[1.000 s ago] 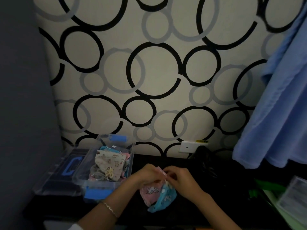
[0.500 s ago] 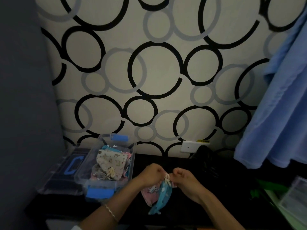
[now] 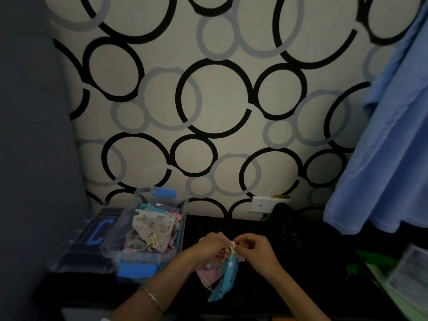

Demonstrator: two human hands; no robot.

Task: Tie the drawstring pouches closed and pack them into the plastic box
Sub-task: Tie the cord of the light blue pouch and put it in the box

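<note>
A blue drawstring pouch (image 3: 225, 278) hangs from its gathered neck between my hands over the dark table. My left hand (image 3: 209, 250) grips the neck of the pouch. My right hand (image 3: 253, 250) pinches its cream drawstring (image 3: 232, 247) just right of the neck. A pink patterned pouch (image 3: 208, 272) lies on the table under the blue one. The clear plastic box (image 3: 148, 258) with blue clips stands to the left, holding several pouches, a beige printed one (image 3: 150, 225) on top.
The box's clear lid (image 3: 81, 242) with a blue handle lies left of the box. A patterned wall with a white socket (image 3: 261, 205) rises behind the table. Blue cloth (image 3: 384, 158) hangs at the right. A clear container (image 3: 410, 272) sits at the right edge.
My hands have drawn slightly apart at the pouch's neck, with the cord now stretched between them. The blue pouch hangs lower and straighter than a second ago.
</note>
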